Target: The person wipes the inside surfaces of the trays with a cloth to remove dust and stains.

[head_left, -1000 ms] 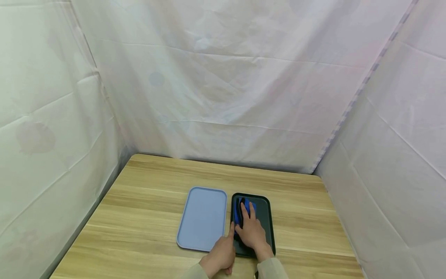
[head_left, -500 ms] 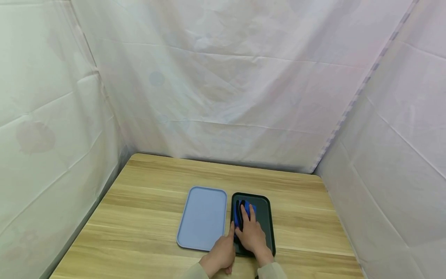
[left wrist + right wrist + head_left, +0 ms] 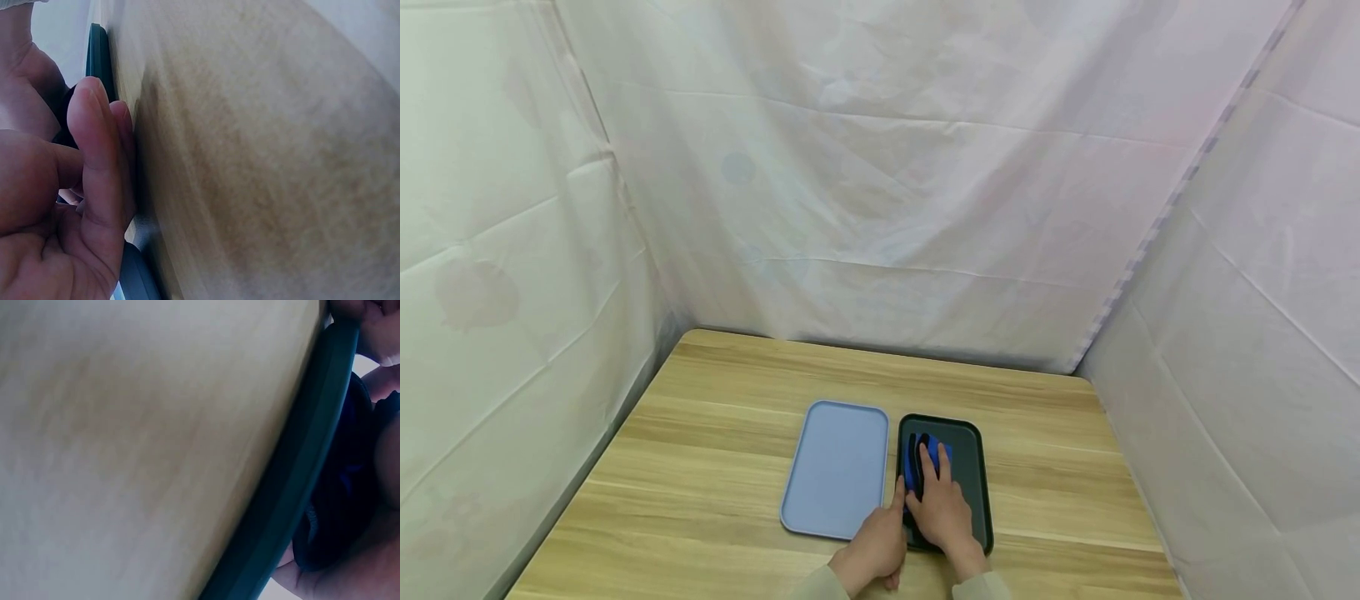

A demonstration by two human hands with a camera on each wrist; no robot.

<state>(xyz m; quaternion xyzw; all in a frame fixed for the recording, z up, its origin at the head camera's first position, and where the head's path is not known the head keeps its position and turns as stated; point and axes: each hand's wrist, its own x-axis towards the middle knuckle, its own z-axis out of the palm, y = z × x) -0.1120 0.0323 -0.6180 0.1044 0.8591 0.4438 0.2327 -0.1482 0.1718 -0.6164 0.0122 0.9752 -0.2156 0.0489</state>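
A blue, soft-looking item with curved black bands (image 3: 908, 473) lies on the left half of a dark green tray (image 3: 972, 475). My right hand (image 3: 942, 507) rests on it, index and middle fingers straight and spread over the top, thumb by its left edge. In the right wrist view the item (image 3: 347, 487) looks dark navy with a rounded edge, just above the tray rim (image 3: 294, 469). My left hand (image 3: 880, 543) stretches its index finger to the tray's left rim beside the item; its other fingers are bent. The item's near end is hidden under my hands.
A light blue tray (image 3: 837, 467) lies flat just left of the green one. Both are on a wood-grain table (image 3: 715, 475). Pale cloth walls (image 3: 880, 192) enclose the table at the back and on both sides.
The blue and black item has slid slightly toward me on the green tray, my right hand moving with it. My left hand and both trays have stayed put.
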